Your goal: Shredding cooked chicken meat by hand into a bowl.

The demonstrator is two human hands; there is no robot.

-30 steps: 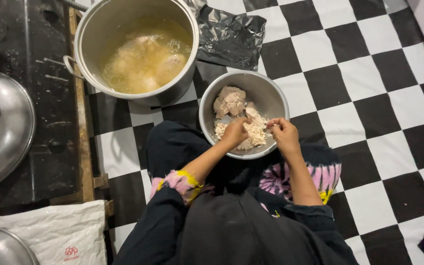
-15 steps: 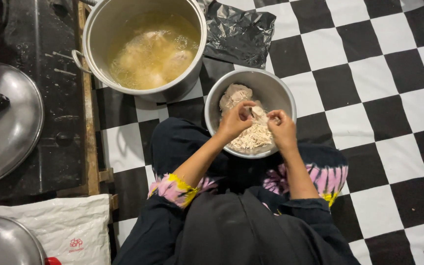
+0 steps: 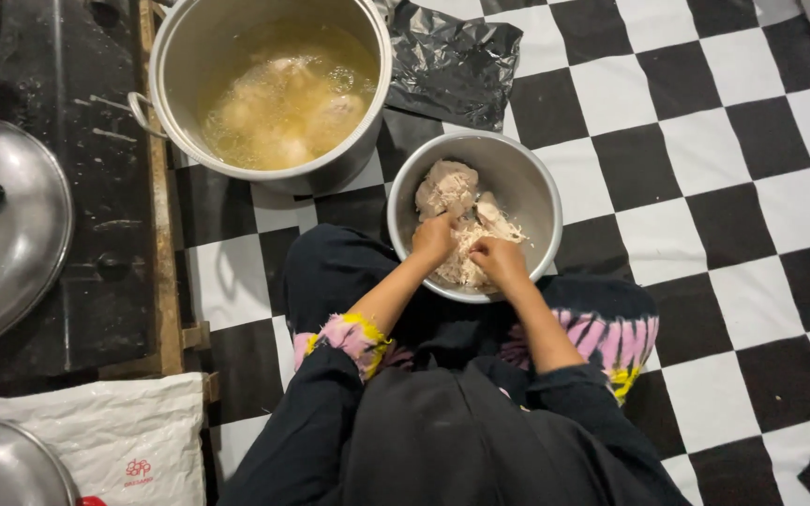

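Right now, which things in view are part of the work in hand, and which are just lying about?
In hand: left hand, right hand, cooked chicken, steel bowl.

Lying about: pot of broth, black plastic bag, pot lid, white bag.

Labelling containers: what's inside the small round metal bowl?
The small round metal bowl holds pale cooked meat chunks and shredded meat. The left hand and right hand cover part of it; the bowl's bottom is hidden.
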